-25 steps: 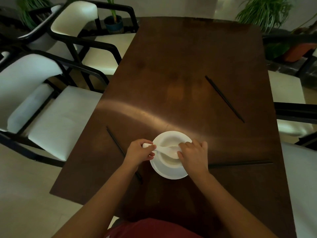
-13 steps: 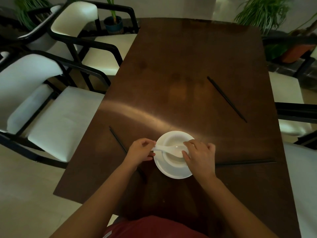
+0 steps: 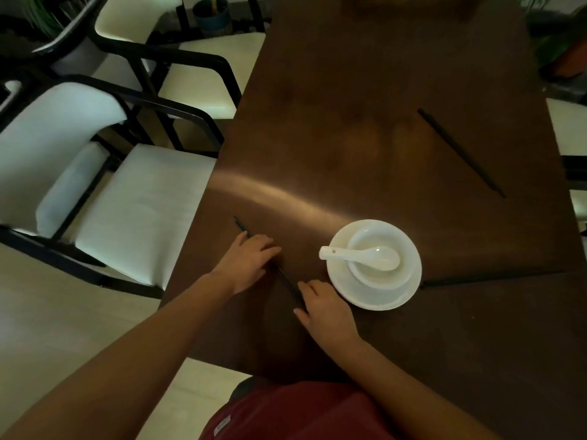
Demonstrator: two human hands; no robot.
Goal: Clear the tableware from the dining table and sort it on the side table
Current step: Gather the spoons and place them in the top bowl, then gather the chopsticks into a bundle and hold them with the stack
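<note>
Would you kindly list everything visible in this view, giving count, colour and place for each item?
Dark brown wooden dining table: one, fills the middle and right.
White ceramic plate: one, near side of the table.
White ceramic bowl: one, on the plate.
White ceramic soup spoon: one, across the bowl, handle pointing left.
Black chopsticks: by the near left edge, under both hands.
Black chopsticks, far set: right of centre, diagonal.
Black chopsticks, right set: right of the plate.
Cream-cushioned black-framed chairs: two plainly on the left.
Potted green plants: beyond the table.
Red garment: bottom edge.
Left hand: touches the chopsticks.
Right hand: touches the same chopsticks.
</note>
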